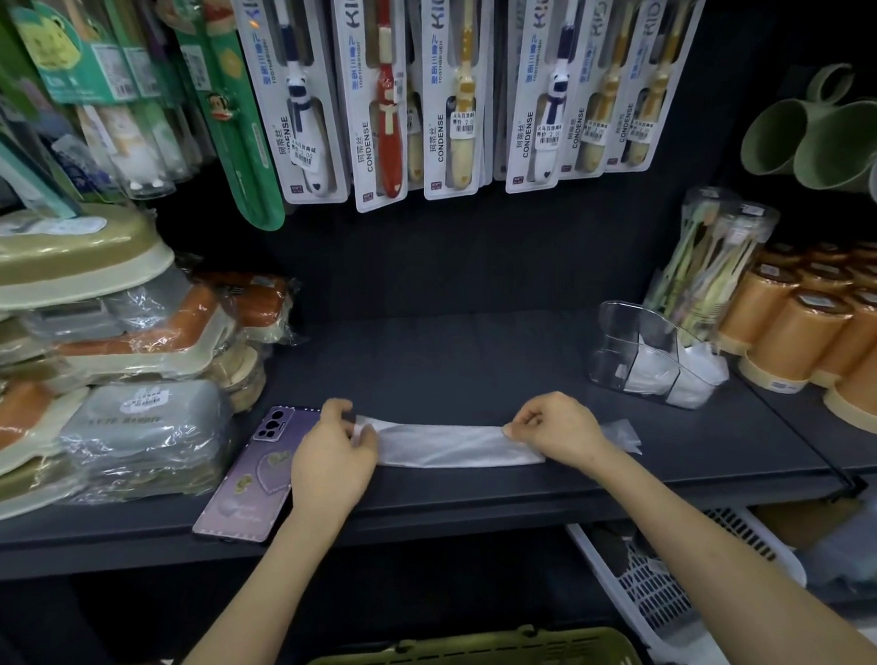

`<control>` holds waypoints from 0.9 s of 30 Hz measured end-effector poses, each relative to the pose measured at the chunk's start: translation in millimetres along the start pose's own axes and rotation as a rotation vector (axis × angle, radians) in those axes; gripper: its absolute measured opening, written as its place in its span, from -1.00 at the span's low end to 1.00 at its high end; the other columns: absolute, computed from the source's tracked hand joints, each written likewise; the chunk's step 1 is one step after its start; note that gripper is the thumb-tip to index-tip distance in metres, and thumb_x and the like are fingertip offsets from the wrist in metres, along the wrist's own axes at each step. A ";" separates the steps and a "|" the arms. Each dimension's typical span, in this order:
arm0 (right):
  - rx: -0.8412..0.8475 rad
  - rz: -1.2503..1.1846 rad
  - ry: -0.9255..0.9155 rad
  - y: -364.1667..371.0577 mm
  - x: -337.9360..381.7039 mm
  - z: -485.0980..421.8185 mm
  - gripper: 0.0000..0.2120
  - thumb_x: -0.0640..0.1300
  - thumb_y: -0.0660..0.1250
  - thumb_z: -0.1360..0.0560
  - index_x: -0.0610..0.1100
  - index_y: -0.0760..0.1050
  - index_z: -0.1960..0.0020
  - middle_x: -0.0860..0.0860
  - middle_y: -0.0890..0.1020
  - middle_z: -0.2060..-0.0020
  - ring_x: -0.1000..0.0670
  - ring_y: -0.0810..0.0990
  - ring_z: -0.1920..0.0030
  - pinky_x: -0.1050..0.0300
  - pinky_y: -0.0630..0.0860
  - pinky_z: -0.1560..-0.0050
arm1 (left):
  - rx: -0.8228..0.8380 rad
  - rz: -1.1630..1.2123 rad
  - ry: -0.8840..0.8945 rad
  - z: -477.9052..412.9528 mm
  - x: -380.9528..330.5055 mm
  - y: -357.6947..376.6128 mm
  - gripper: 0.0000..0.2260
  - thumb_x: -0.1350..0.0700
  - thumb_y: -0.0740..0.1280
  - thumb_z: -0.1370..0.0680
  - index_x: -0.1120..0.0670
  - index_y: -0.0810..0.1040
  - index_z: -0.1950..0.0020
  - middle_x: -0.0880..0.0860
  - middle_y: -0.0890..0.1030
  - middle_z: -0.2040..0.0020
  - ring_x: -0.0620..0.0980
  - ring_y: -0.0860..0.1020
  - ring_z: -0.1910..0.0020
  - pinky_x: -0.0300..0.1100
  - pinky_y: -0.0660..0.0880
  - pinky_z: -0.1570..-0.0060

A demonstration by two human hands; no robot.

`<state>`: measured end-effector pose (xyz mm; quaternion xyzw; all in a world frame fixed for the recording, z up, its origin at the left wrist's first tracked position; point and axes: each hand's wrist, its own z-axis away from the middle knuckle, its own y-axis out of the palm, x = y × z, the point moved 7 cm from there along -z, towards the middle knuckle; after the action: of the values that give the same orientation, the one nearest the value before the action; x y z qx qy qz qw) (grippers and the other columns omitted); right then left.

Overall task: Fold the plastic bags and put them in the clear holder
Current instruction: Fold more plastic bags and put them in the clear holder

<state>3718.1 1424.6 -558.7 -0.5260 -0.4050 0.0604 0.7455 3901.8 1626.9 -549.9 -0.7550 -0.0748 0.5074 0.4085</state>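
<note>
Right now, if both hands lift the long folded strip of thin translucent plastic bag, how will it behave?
Probably floppy: the thin translucent plastic bag lies flat on the dark shelf and would sag between the left hand and right hand. Likely very light, being see-through film. Its crinkled end suggests folds may spring open.

Purple phone [255, 475], hanging toothbrushes [388, 100], orange cups [804, 324]

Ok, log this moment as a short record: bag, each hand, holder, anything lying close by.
bag: plastic bag, folded into a long narrow strip, flat on the dark shelf
left hand: pinches the strip's left end
right hand: pinches the strip near its right end
holder: clear holder, right of the hands, folded white bags already inside
nearby: purple phone, back up, by the left hand
</note>
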 end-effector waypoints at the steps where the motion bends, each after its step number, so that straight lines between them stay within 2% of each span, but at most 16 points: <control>1: 0.002 0.003 0.001 0.0 0.3 -0.5 -0.83 0.03 0.41 -0.48 -0.03 0.61 0.21 0.07 0.68 0.17 0.06 0.61 0.09 0.20 0.44 0.15 | -0.058 -0.100 0.097 0.9 -6.5 -2.0 -0.74 0.20 0.33 -0.51 0.19 0.50 -0.19 0.09 0.61 0.10 0.19 0.57 0.07 -0.01 0.45 0.05; 4: 0.014 0.006 0.006 1.1 -0.3 -3.2 -0.83 0.04 0.42 -0.47 -0.02 0.62 0.23 0.08 0.68 0.17 0.06 0.62 0.08 0.16 0.51 0.09 | -0.165 -0.394 0.396 10.1 -25.9 7.8 -0.75 0.17 0.32 -0.36 0.19 0.63 0.01 0.20 0.63 0.04 0.27 0.58 0.10 0.11 0.51 0.07; 6: 0.012 0.013 0.008 1.9 -0.9 -4.6 -0.83 0.03 0.41 -0.46 -0.02 0.62 0.24 0.09 0.68 0.16 0.06 0.62 0.07 0.15 0.51 0.09 | -0.093 -0.455 0.501 14.4 -31.6 25.7 -0.72 0.11 0.26 -0.40 0.18 0.67 0.02 0.23 0.64 -0.06 0.29 0.60 0.01 0.18 0.51 -0.07; 8: 0.008 0.016 0.007 2.6 -1.3 -5.4 -0.83 0.04 0.41 -0.46 -0.01 0.62 0.26 0.10 0.67 0.14 0.06 0.61 0.05 0.15 0.51 0.08 | 0.074 -0.466 0.501 17.4 -31.9 46.8 -0.57 0.01 0.09 -0.50 0.17 0.65 -0.12 0.26 0.58 -0.22 0.32 0.55 -0.18 0.23 0.39 -0.26; 9: 0.007 0.015 0.008 2.7 -1.3 -5.5 -0.83 0.04 0.41 -0.45 0.00 0.61 0.26 0.11 0.67 0.12 0.06 0.61 0.05 0.14 0.52 0.06 | 0.147 -0.480 0.476 19.4 -32.8 54.5 -0.46 -0.07 -0.02 -0.52 0.15 0.59 -0.25 0.25 0.50 -0.33 0.34 0.46 -0.30 0.22 0.28 -0.35; 11: 0.010 0.011 0.010 2.8 -1.5 -5.7 -0.83 0.03 0.42 -0.45 -0.02 0.63 0.25 0.10 0.68 0.12 0.06 0.62 0.04 0.12 0.54 0.04 | 0.287 -0.541 0.384 24.6 -30.3 68.2 -0.24 -0.21 -0.32 -0.45 0.02 0.28 -0.51 0.20 0.21 -0.53 0.29 0.14 -0.51 0.14 -0.04 -0.48; 12: 0.013 0.005 0.009 2.8 -1.6 -6.3 -0.83 0.03 0.42 -0.46 -0.03 0.64 0.24 0.10 0.68 0.12 0.06 0.62 0.05 0.11 0.55 0.03 | 0.334 -0.569 0.329 26.8 -27.2 73.1 -0.18 -0.24 -0.43 -0.38 -0.05 0.11 -0.57 0.17 0.07 -0.57 0.25 0.00 -0.54 0.12 -0.16 -0.48; 14: 0.015 -0.003 0.009 2.4 -1.4 -6.2 -0.83 0.03 0.41 -0.46 -0.04 0.65 0.22 0.10 0.69 0.13 0.07 0.62 0.06 0.08 0.56 0.02 | 0.367 -0.623 0.270 28.5 -21.7 78.4 -0.15 -0.26 -0.52 -0.31 -0.11 -0.07 -0.58 0.16 -0.06 -0.59 0.24 -0.13 -0.55 0.15 -0.24 -0.46; 17: 0.019 -0.003 0.015 4.0 -1.6 -7.2 -0.84 0.04 0.41 -0.46 -0.03 0.64 0.23 0.12 0.68 0.18 0.09 0.61 0.11 0.13 0.53 0.08 | 0.382 -0.650 0.235 27.9 -18.2 80.4 -0.29 -0.33 -0.42 -0.45 -0.14 -0.13 -0.57 0.15 -0.13 -0.59 0.23 -0.20 -0.54 0.18 -0.24 -0.47; 20: 0.060 -0.074 0.025 -0.3 0.4 -2.7 -0.83 0.01 0.39 -0.49 -0.01 0.60 0.24 0.14 0.60 0.38 0.11 0.54 0.35 0.21 0.45 0.29 | 0.395 -0.667 0.222 29.0 -19.5 80.0 -0.46 -0.27 -0.18 -0.61 -0.16 -0.15 -0.57 0.14 -0.17 -0.58 0.21 -0.23 -0.54 0.19 -0.24 -0.48; 21: 0.054 -0.127 0.023 -4.1 1.4 -0.7 -0.85 0.01 0.35 -0.51 0.00 0.61 0.18 0.13 0.60 0.36 0.08 0.54 0.36 0.21 0.45 0.30 | 0.398 -0.665 0.221 29.2 -20.5 79.6 -0.46 -0.26 -0.17 -0.62 -0.16 -0.16 -0.57 0.13 -0.17 -0.58 0.21 -0.23 -0.54 0.19 -0.25 -0.48; 22: -0.002 -0.140 0.015 -10.3 4.0 2.5 -0.86 0.01 0.31 -0.54 0.02 0.62 0.08 0.11 0.63 0.27 0.05 0.56 0.27 0.18 0.47 0.23 | 0.399 -0.666 0.221 29.6 -20.8 79.2 -0.46 -0.26 -0.16 -0.62 -0.17 -0.16 -0.57 0.13 -0.17 -0.58 0.21 -0.23 -0.54 0.19 -0.26 -0.47; 23: -0.141 -0.058 -0.020 -17.7 8.6 6.0 -0.82 0.01 0.25 -0.57 0.04 0.63 -0.02 0.08 0.64 0.17 0.01 0.58 0.16 0.14 0.48 0.13 | 0.398 -0.668 0.221 29.1 -20.8 79.1 -0.47 -0.26 -0.16 -0.62 -0.17 -0.16 -0.57 0.13 -0.17 -0.58 0.21 -0.24 -0.54 0.19 -0.26 -0.47; 25: -0.510 0.229 -0.197 -22.5 29.3 21.9 -0.74 -0.02 0.21 -0.52 0.04 0.65 -0.07 0.03 0.69 0.10 -0.09 0.63 0.08 0.02 0.49 0.02 | 0.400 -0.670 0.222 28.8 -21.2 79.2 -0.47 -0.26 -0.16 -0.62 -0.18 -0.16 -0.57 0.14 -0.18 -0.58 0.22 -0.24 -0.54 0.20 -0.27 -0.47; 26: -0.592 0.326 -0.296 -11.8 42.9 30.8 -0.71 -0.02 0.21 -0.46 0.03 0.67 -0.04 0.02 0.70 0.11 -0.10 0.66 0.10 -0.05 0.53 -0.01 | 0.402 -0.670 0.223 28.8 -21.5 79.3 -0.47 -0.26 -0.16 -0.62 -0.18 -0.16 -0.57 0.14 -0.18 -0.58 0.22 -0.24 -0.54 0.20 -0.27 -0.47; 27: -0.558 0.412 -0.376 5.1 54.1 36.2 -0.67 0.00 0.18 -0.44 0.02 0.67 -0.03 0.02 0.71 0.09 -0.08 0.68 0.08 -0.16 0.54 -0.06 | 0.402 -0.670 0.222 28.9 -21.8 79.0 -0.47 -0.26 -0.15 -0.62 -0.18 -0.16 -0.57 0.14 -0.18 -0.58 0.22 -0.24 -0.54 0.20 -0.26 -0.47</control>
<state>3731.6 1481.4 -529.4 -0.7583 -0.4211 0.1917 0.4592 3843.7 1579.3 -593.6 -0.6441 -0.1713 0.2662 0.6964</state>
